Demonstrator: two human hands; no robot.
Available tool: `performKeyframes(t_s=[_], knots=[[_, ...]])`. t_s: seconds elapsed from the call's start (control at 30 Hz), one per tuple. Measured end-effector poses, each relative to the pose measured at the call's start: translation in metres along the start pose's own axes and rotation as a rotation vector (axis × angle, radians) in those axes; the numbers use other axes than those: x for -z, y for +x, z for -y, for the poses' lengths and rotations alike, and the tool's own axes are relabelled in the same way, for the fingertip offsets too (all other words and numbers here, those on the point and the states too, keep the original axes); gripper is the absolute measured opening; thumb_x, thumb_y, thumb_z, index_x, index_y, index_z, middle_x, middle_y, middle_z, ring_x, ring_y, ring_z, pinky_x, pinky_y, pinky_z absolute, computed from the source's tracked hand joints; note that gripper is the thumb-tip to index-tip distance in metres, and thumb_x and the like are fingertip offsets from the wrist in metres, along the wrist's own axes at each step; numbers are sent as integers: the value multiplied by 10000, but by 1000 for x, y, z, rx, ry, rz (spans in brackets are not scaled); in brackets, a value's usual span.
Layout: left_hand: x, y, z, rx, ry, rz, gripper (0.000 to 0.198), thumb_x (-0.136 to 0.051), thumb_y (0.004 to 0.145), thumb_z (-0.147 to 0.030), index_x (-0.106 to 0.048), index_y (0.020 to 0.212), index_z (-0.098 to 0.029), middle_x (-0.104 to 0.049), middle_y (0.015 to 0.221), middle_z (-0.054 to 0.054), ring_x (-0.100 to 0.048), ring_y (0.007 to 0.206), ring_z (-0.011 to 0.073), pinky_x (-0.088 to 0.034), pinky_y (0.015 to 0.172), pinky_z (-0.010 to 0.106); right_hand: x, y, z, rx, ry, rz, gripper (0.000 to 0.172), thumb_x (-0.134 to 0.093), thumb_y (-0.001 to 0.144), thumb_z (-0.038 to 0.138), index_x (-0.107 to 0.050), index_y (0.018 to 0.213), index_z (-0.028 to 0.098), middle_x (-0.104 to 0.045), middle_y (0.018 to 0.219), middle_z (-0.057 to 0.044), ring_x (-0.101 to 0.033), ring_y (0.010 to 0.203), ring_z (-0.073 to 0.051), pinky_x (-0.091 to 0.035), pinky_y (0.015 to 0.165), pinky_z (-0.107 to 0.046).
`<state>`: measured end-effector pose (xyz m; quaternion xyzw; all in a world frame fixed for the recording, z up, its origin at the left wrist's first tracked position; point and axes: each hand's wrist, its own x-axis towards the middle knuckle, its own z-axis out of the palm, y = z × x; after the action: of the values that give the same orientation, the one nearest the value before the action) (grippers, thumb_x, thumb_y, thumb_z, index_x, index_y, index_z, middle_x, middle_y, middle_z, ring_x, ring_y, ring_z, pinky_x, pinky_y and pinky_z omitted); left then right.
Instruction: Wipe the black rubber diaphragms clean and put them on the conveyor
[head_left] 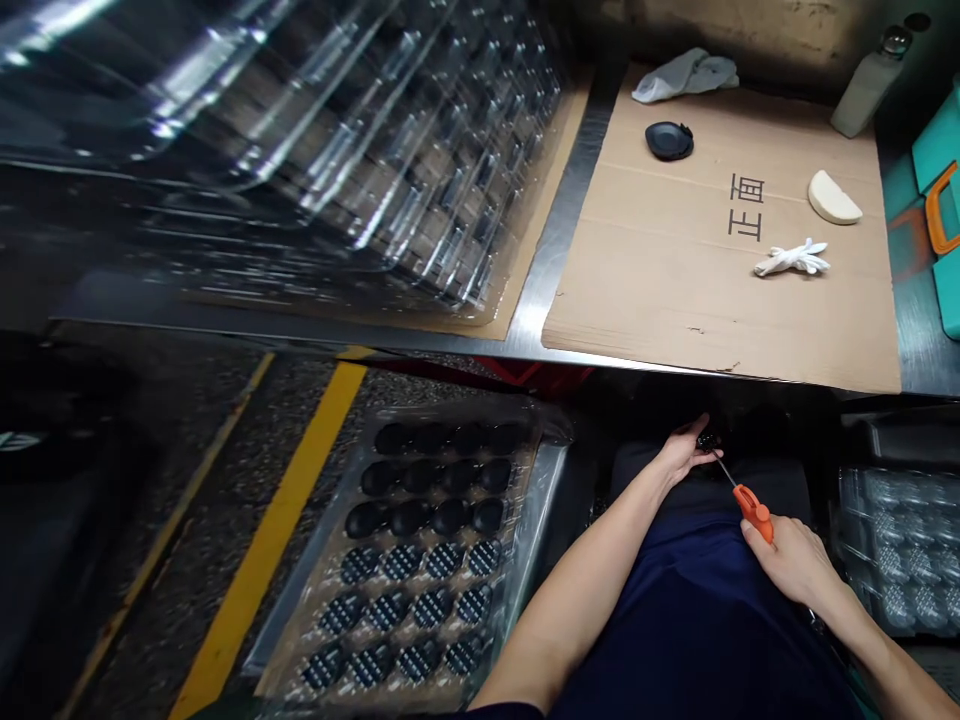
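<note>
In the head view my left hand [681,452] is closed around a small black part [706,441] above my lap, below the bench edge. Its exact kind is too dark to make out. My right hand [791,560] grips the orange handle of a tool [754,512] with a thin metal shaft, which looks like a screwdriver. The shaft's tip points up and left and meets the black part at my left fingers. Left of my lap lies a clear plastic tray [541,520] with rows of round black parts [450,516], some smooth side up, others showing a light dotted pattern.
A tall stack of clear trays [360,150] stands on the metal bench. On a cardboard sheet [675,290] lie a black round part [669,141], a white glove [792,258], a cream half-round pad [834,198] and a cloth [686,76]. Further right are a bottle [870,85], teal box [946,290] and another tray [907,550].
</note>
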<state>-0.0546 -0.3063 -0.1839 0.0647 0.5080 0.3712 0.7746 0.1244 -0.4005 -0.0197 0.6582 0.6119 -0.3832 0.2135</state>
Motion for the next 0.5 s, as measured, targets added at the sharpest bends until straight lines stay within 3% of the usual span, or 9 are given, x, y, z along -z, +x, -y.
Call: performKeyframes(t_s=[0.13,0.33,0.5], knots=[[1,-3,-3,87,-112,10,563,-759,892,-493,-572,1265,-116,-704,931,130,-760,871,264,-659,755,417,-3,-2,-6,-10,29,-2,544,-293,1031,593,-666,869,233,-752,902,-99,-720,873,-309,-400,693,-333],[1,-4,-3,96,-111,-16,484,-763,901,-438,-598,1225,-117,-701,914,116,-761,853,251,-665,725,393,-6,-3,-6,0,50,-3,523,-312,1034,570,-693,913,233,-751,884,-91,-715,819,-285,-399,664,-320],[5,-15,0,104,8,24,510,-807,867,-425,-630,1221,-102,-731,996,153,-760,776,219,-649,658,320,-7,-11,-26,-91,200,-116,539,-381,997,627,-722,826,246,-755,818,-65,-723,800,-274,-451,698,-328]])
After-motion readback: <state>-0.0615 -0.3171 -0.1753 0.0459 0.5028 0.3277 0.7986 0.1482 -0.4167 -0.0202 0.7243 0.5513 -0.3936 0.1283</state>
